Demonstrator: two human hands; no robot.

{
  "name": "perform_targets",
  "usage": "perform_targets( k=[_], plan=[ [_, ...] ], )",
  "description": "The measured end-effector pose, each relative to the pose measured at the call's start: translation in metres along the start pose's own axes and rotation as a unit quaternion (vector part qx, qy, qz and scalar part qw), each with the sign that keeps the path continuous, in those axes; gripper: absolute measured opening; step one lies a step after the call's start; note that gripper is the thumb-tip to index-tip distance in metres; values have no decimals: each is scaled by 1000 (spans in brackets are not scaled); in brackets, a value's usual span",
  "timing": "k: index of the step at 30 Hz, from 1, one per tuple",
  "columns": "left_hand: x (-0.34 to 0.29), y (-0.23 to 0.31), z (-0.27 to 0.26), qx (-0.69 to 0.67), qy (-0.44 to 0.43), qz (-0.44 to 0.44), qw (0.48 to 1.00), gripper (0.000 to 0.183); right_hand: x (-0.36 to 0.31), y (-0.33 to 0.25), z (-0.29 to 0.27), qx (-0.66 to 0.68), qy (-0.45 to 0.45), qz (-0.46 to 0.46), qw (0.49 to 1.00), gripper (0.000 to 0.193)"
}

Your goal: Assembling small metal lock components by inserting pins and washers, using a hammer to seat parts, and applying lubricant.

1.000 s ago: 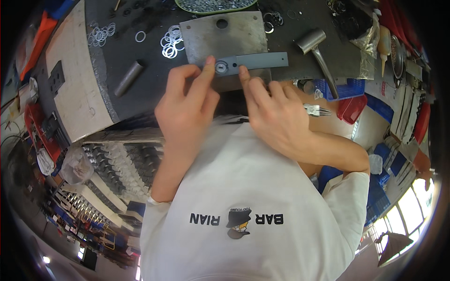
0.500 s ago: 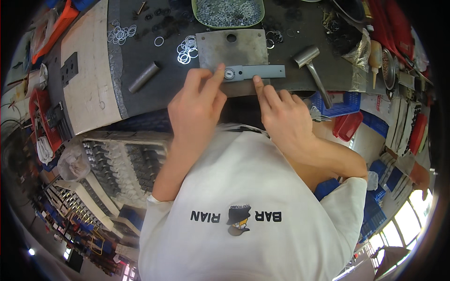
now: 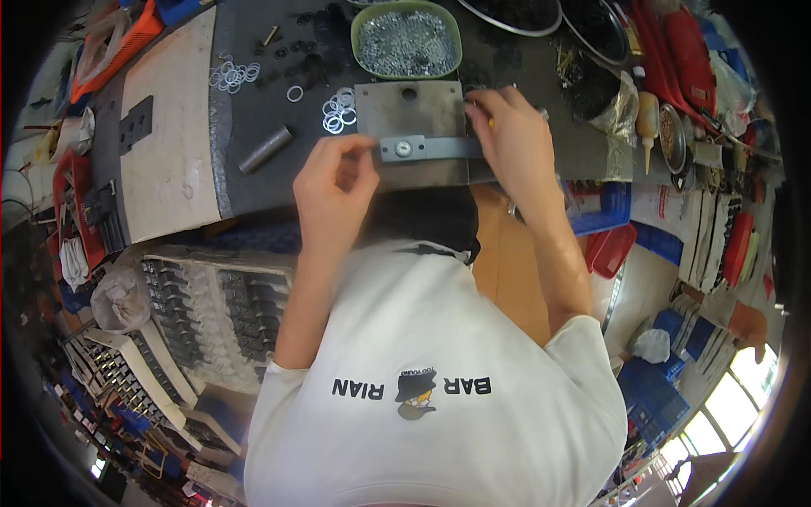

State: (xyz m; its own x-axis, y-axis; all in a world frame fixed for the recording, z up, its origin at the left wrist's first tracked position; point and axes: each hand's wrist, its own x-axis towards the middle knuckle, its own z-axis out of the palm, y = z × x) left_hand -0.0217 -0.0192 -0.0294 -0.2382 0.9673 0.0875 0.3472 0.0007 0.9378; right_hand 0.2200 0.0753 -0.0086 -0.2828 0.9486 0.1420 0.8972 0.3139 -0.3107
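Note:
A flat grey metal bar [image 3: 448, 148] lies across the front of a square steel plate [image 3: 380, 106]. Near the bar's left end sits a small round silver part [image 3: 403, 149]. My left hand [image 3: 334, 186] is beside that end, index finger and thumb curled into a pinch; what is between the tips, if anything, is too small to tell. Over the bar's right end is my right hand [image 3: 519, 139], fingertips pinched at the plate's right edge where dark rings lie. A small yellow spot shows by its fingers, and whatever they hold is hidden.
Behind the plate stands a green tub [image 3: 407, 42] of small shiny metal parts. Silver rings [image 3: 340, 111] lie left of the plate, with a metal tube [image 3: 265, 149] nearby. Toward the right are a glue bottle [image 3: 648, 122], a blue crate [image 3: 604, 211] and a red bin [image 3: 610, 249].
My right hand has left the bar's front edge and moved up to the plate's right side, now covering most of the hammer. My left hand has drawn back leftward from the round part.

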Motion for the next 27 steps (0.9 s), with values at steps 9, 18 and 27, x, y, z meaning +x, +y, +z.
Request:
perform_targets(
  k=[9,18,27],
  plan=[
    [49,-2,-2,0,-52,-36,998,15,-9,-65,-4,137,-89,-193,967,39],
    [32,20,-3,-139,-29,-2,990,37,9,-38,-20,507,-142,209,824,28],
    [32,37,15,10,-18,49,999,62,17,-14,45,805,-212,252,494,42]
  ],
)
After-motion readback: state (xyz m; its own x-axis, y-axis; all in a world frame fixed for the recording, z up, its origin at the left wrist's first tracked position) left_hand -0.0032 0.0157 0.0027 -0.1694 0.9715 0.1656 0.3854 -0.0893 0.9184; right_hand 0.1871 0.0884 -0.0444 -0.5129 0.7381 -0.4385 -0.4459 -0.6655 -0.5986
